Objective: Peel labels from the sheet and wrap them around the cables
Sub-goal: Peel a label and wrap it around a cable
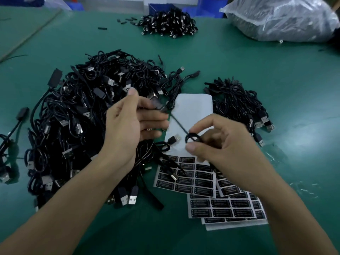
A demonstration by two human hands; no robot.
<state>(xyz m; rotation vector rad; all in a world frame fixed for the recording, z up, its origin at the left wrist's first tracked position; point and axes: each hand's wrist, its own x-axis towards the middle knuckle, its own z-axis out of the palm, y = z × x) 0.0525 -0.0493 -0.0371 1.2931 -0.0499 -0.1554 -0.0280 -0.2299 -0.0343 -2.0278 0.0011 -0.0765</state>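
A thin black cable point(179, 125) stretches between my two hands above a white backing sheet point(193, 109). My left hand point(132, 124) holds the cable's upper end, blurred, between thumb and fingers. My right hand point(219, 146) pinches a small coiled loop of the same cable between thumb and forefinger. Sheets of black labels point(204, 183) lie fanned on the table below my right hand. A large heap of black USB cables point(77, 115) lies to the left, partly under my left forearm.
A smaller bundle of cables point(239, 105) lies right of the white sheet. Another cable pile point(169, 23) sits at the back of the green table point(276, 70). A bulging clear plastic bag point(281, 17) fills the back right corner, with blue bins behind.
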